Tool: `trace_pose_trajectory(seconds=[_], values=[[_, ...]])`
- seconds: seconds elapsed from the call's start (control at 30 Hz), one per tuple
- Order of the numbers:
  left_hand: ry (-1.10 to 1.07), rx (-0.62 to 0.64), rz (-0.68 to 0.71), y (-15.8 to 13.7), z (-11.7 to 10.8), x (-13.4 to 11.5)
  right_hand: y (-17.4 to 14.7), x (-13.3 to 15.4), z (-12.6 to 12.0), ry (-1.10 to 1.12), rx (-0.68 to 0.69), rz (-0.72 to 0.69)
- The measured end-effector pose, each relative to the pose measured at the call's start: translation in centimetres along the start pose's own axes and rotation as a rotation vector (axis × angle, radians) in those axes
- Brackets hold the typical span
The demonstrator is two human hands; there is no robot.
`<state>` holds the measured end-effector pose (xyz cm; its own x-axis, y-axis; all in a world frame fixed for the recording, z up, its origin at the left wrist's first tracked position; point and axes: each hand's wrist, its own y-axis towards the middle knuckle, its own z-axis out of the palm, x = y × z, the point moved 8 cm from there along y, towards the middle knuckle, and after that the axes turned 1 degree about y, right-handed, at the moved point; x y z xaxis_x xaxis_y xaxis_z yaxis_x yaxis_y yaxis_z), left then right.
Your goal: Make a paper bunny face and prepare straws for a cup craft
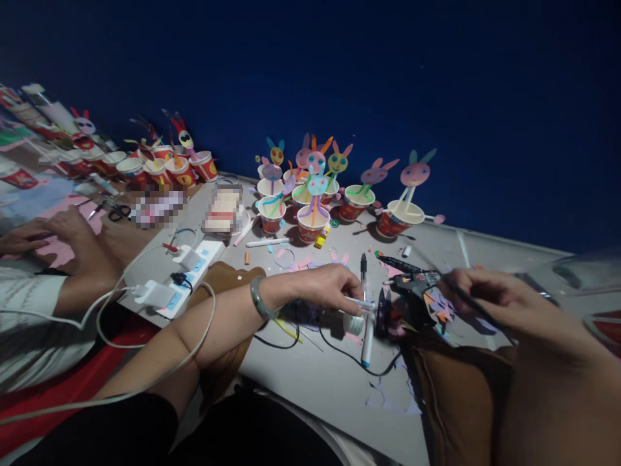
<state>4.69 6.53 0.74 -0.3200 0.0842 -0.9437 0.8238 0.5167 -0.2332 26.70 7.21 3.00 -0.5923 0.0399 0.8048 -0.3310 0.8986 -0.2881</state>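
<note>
My left hand [330, 286], with a bangle [262, 298] at its wrist, is closed in a pinch on a pale, thin, stick-like thing [359, 303] low over the table. Just below its fingertips are a white marker with a blue end [367, 343] and a round white roll or cap [352, 322]. A black pen [363, 268] lies beyond. My right hand [499, 299], smeared by motion, is raised at the right, its fingers closed round a dark thin strip [468, 299]. Between the hands lies a black pouch-like object [412, 291] with coloured paper scraps.
Paper cups with rabbit-faced figures [315, 223] stand along the back. A power strip [191, 278] with white cables is on the left; one cable crosses my left forearm. Another person's hands [63, 233] work at far left, near scissors [116, 210]. A thin black cord [339, 353] runs across the table.
</note>
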Motion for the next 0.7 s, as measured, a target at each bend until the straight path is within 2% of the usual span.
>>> trace_pose_trajectory(seconds=[0.07,0.13,0.2,0.23,0.33,0.47,0.57,0.63,0.7], values=[[-0.035,-0.033,-0.015,0.0,-0.2,0.0,0.2,-1.0,-2.1,-0.161,-0.254,0.158],[-0.088,-0.066,-0.023,0.0,-0.4,-0.1,0.0,-1.8,-3.5,-0.461,-0.408,0.415],[-0.161,-0.093,-0.028,-0.1,-0.6,-0.2,-0.2,-1.9,-4.3,-0.752,-0.44,0.617],[-0.199,-0.107,-0.028,-0.1,-0.7,-0.3,-0.1,-1.9,-4.4,-0.852,-0.421,0.674],[-0.276,-0.159,-0.022,-0.3,-1.0,-0.4,0.0,-2.5,-4.5,-0.966,-0.321,0.775],[-0.31,-0.233,-0.02,-0.6,-1.4,-0.6,0.0,-4.3,-4.4,-0.927,-0.213,0.817],[-0.363,-0.267,-0.058,-0.6,-1.6,-0.7,0.1,-5.0,-4.7,-0.902,-0.238,0.79],[-0.41,-0.293,-0.095,-0.6,-1.7,-0.7,0.3,-4.4,-5.2,-0.877,-0.341,0.659],[-0.455,-0.32,-0.119,-0.6,-1.8,-0.7,0.4,-3.1,-5.6,-0.832,-0.477,0.471]])
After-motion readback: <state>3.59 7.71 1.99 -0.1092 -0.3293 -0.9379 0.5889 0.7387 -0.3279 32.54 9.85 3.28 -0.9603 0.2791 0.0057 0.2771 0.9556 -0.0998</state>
